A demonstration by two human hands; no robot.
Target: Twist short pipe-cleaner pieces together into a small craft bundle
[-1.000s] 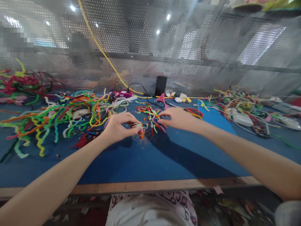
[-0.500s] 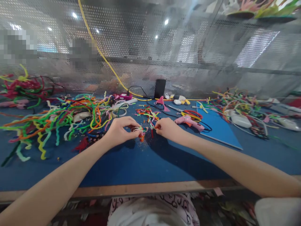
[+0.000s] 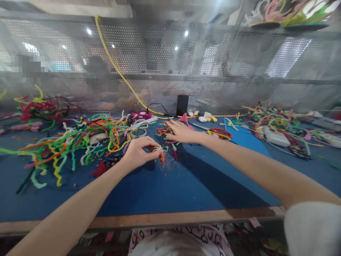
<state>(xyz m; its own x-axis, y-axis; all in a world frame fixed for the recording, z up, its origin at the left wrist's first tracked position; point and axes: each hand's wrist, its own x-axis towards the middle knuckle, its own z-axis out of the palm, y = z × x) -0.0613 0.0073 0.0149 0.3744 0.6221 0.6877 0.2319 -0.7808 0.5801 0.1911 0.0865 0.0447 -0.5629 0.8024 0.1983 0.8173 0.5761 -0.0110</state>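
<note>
My left hand (image 3: 142, 153) pinches a small bundle of colourful pipe cleaner pieces (image 3: 162, 156) between thumb and fingertips, just above the blue table. Orange, pink, green and white bits show in it; the rest is hidden by the fingers. With its fingers spread, my right hand (image 3: 185, 132) reaches over a little pile of short cut pipe cleaners (image 3: 161, 131) and covers part of it. A short red piece (image 3: 175, 154) lies between the hands, near some scattered crumbs.
Long tangled pipe cleaners (image 3: 80, 142) spread across the left side, with another heap (image 3: 269, 121) at the right. Scissors (image 3: 220, 132) lie beyond my right forearm, near a blue board (image 3: 243, 137). A black phone (image 3: 182, 105) leans against the perforated metal screen (image 3: 160, 78).
My right hand has moved away from beside the left, forward over the pile of short pieces, and its fingers have spread. My left hand keeps its pinch. The view has tilted up slightly.
</note>
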